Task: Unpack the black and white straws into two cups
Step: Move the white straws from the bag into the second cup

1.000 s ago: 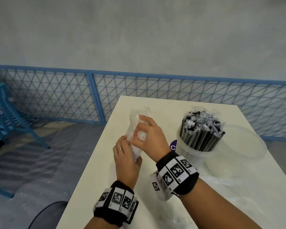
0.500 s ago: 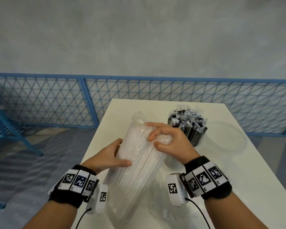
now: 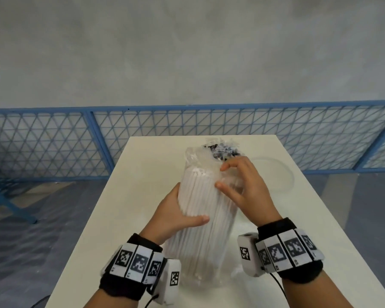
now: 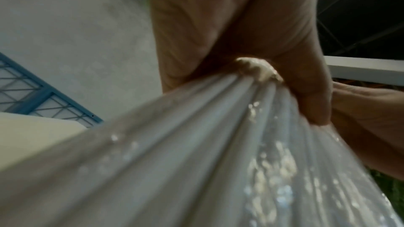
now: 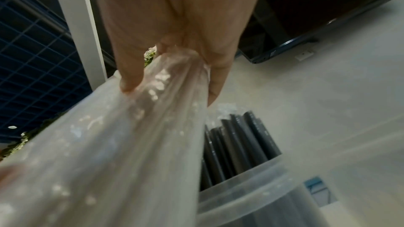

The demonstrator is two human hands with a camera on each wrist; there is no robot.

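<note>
One pack of white straws [image 3: 206, 210]: long matte tubes in a clear, crinkled plastic bag [image 3: 197, 157], held tilted above the near middle of the table [image 3: 142, 165]; its far end stood just in front of the black straws.

One bundle of black straws [image 3: 222, 151]: dark tubes in glossy individual wrappers, upright in a translucent round cup [image 5: 258, 194] toward the far middle of the table, mostly hidden in the head view.

One further clear round cup [image 3: 285, 172], shallow, to the right of the first, visible only as a faint rim.

Two hands. Left hand [image 3: 176, 215]: fingers curled round the pack's left side, thumb laid across its near face. Right hand [image 3: 246, 187]: thumb and fingers pinched on loose bag film at the pack's far right; the right wrist view showed film gathered between them.

One table, flat, matte cream. One blue lattice fence [image 3: 53, 143] beyond it, grey wall behind.

Against half a second earlier: the pack had been swung more toward upright and further right, now covering most of the black straws; the left thumb had slid nearer.
</note>
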